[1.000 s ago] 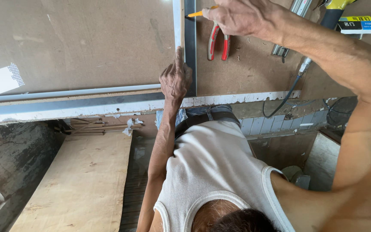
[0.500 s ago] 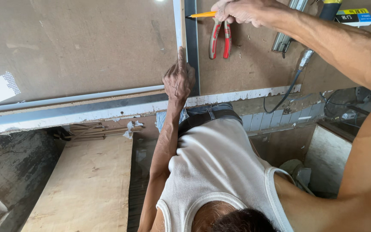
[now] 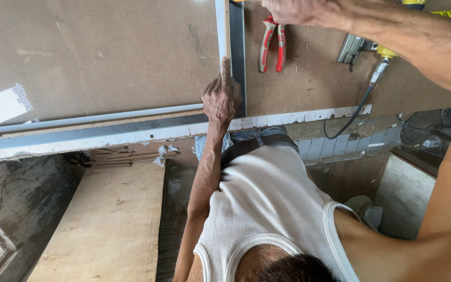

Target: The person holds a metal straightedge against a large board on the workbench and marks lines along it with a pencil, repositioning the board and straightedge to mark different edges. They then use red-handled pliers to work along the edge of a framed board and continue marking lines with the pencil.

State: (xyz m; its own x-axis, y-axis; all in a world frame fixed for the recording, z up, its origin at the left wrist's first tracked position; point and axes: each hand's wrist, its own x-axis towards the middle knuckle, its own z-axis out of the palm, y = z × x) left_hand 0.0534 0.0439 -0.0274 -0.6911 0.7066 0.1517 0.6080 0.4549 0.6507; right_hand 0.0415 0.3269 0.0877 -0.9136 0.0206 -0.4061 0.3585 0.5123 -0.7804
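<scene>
Left hand [image 3: 222, 98] pressed flat on pale metal strip [image 3: 222, 31].
Strip straight, narrow, whitish; right hand [image 3: 288, 9] closed, contents indiscernible.

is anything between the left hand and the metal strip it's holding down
Nothing visible. The left hand rests directly on the upright grey metal strip, index finger stretched along its edge. The red-handled pliers lie apart to the right, near the right hand.

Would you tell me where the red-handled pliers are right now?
In the head view, the red-handled pliers lie on the brown bench, just right of the upright metal strip and below the right hand.
</scene>
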